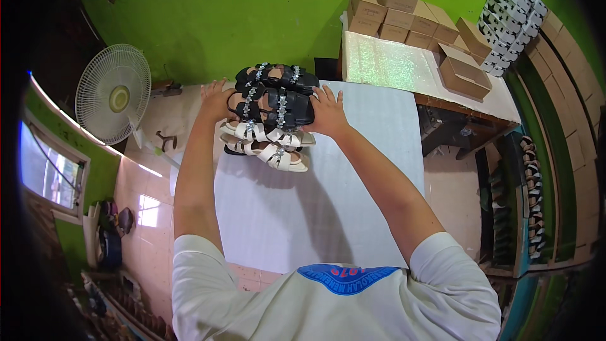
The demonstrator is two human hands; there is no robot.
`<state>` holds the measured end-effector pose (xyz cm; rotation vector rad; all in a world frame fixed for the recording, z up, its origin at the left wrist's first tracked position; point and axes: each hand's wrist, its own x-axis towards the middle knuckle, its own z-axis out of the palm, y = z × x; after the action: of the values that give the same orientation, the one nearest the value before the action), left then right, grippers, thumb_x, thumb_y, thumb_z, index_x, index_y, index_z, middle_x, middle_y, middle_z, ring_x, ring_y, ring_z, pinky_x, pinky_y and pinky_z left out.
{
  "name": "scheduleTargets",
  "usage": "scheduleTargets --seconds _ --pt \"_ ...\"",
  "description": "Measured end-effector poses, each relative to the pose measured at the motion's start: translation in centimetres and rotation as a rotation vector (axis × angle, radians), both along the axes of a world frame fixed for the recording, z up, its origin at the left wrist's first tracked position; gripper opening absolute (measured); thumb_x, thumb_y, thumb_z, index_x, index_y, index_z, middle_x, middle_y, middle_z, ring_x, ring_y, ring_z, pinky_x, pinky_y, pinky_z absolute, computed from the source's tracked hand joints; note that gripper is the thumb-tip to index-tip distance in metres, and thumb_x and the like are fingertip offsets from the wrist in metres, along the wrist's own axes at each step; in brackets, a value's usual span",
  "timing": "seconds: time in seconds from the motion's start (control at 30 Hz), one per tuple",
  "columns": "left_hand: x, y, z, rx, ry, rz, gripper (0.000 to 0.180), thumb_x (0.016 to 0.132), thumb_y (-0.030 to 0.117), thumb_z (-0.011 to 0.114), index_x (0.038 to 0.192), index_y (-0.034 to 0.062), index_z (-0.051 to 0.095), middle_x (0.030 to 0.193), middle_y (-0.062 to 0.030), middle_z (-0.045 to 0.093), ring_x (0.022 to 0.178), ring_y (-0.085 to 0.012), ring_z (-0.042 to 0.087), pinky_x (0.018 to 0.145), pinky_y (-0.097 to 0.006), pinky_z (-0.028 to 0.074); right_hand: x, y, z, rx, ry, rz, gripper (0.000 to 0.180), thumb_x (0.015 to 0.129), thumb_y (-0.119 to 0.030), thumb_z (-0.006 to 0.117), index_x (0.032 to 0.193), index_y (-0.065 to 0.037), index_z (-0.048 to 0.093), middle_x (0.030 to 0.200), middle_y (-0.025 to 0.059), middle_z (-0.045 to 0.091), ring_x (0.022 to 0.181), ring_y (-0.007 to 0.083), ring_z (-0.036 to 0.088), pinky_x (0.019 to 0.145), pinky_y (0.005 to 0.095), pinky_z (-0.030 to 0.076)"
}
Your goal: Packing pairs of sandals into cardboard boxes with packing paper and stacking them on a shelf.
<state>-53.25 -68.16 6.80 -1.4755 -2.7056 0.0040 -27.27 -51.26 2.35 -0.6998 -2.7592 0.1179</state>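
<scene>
A stack of strappy sandals sits at the far end of a white table: black pairs with silver trim on top and behind, white pairs in front. My left hand presses flat against the stack's left side. On the right side, my right hand does the same, fingers spread along the black sandals. Both hands clasp the pile between them.
A white standing fan is to the left on the tiled floor. A second table with a shiny cover holds several brown cardboard boxes. Shelves with shoes run along the right. Green wall behind.
</scene>
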Motion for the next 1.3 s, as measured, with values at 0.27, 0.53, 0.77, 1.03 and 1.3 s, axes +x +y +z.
scheduleTargets --seconds 0.27,0.53,0.77,1.03,1.3 --pt "3.4 -2.2 2.4 0.243 0.092 -0.049 0.083 0.036 0.033 0.085 0.114 0.0206 0.059 0.145 -0.0065 0.020 0.131 -0.0320 0.022 0.106 -0.056 0.010 2.6 0.6 1.1 0.063 0.197 0.077 0.081 0.050 -0.047 0.077 0.115 -0.005 0.053 0.137 0.0065 0.030 0.133 0.0305 0.018 0.101 0.0640 0.015" --pt "9.4 -2.2 6.8 0.431 0.176 -0.178 0.077 0.036 0.032 0.084 0.108 0.0178 0.062 0.143 -0.0083 0.023 0.130 -0.0336 0.023 0.105 -0.058 0.012 9.0 1.5 3.9 0.125 0.396 0.133 0.078 0.052 -0.046 0.077 0.115 -0.006 0.053 0.137 0.0075 0.030 0.132 0.0313 0.019 0.103 0.0629 0.010" --pt "18.7 0.9 8.4 0.628 0.213 -0.363 0.074 0.035 0.034 0.083 0.104 0.0174 0.063 0.142 -0.0098 0.026 0.129 -0.0348 0.025 0.104 -0.059 0.014 19.9 3.9 5.4 0.266 0.439 0.074 0.077 0.052 -0.044 0.077 0.115 -0.008 0.053 0.137 0.0064 0.030 0.132 0.0290 0.020 0.103 0.0619 0.011" --pt "34.0 7.1 8.2 0.656 0.154 -0.472 0.073 0.038 0.035 0.084 0.105 0.0171 0.061 0.144 -0.0131 0.023 0.131 -0.0364 0.021 0.105 -0.056 0.011 37.1 8.3 6.7 0.344 0.365 -0.030 0.082 0.049 -0.047 0.079 0.117 -0.011 0.052 0.136 0.0050 0.031 0.131 0.0261 0.023 0.105 0.0597 0.009" --pt "48.4 14.0 7.1 0.742 0.087 -0.569 0.073 0.039 0.037 0.084 0.105 0.0162 0.061 0.144 -0.0143 0.021 0.132 -0.0371 0.019 0.105 -0.055 0.011 53.5 12.9 8.3 0.405 0.337 -0.062 0.084 0.048 -0.049 0.078 0.118 -0.012 0.051 0.135 0.0045 0.032 0.131 0.0242 0.024 0.105 0.0603 0.010"
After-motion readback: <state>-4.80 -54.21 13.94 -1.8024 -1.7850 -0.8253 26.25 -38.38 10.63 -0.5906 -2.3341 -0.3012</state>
